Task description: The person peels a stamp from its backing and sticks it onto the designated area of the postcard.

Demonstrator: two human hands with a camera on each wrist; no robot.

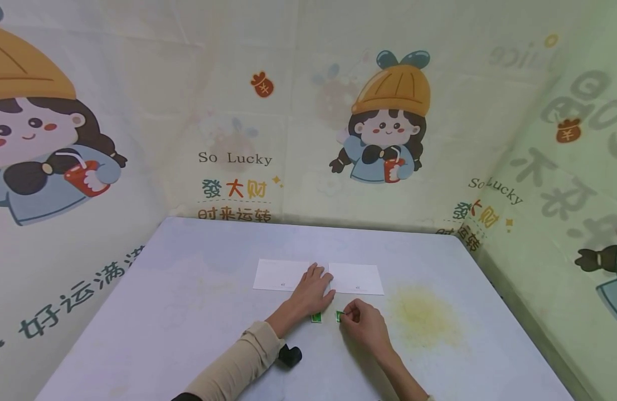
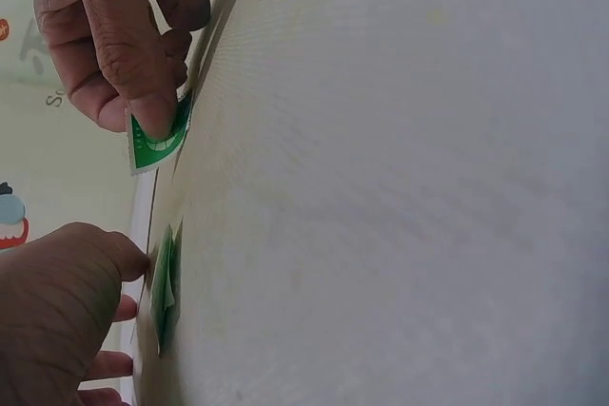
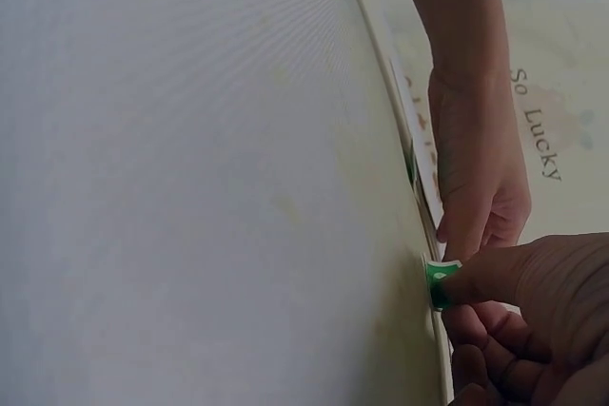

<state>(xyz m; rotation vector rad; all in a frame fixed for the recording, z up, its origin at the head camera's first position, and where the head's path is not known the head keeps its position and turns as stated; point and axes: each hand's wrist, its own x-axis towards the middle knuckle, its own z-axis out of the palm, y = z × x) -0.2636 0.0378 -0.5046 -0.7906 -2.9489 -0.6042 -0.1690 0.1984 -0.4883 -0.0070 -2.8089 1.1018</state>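
Note:
My right hand [image 1: 367, 326] pinches a small green postage stamp [image 2: 152, 154] with a toothed white edge, between thumb and fingers, just above the table. In the right wrist view that same stamp [image 3: 440, 275] shows at the thumb tip. My left hand [image 1: 312, 288] rests with its fingers extended over the inner ends of two white envelopes, a left one [image 1: 275, 274] and a right one [image 1: 360, 279], lying side by side. Below its palm lies another green stamp [image 1: 316, 318], slightly bent up from the table in the left wrist view.
A black object [image 1: 290, 356] sits beside my left sleeve; its kind is unclear. The pale table [image 1: 188, 312] has a yellowish stain [image 1: 423, 317] on its right side. Printed cloth walls [image 1: 298, 139] stand behind and at both sides.

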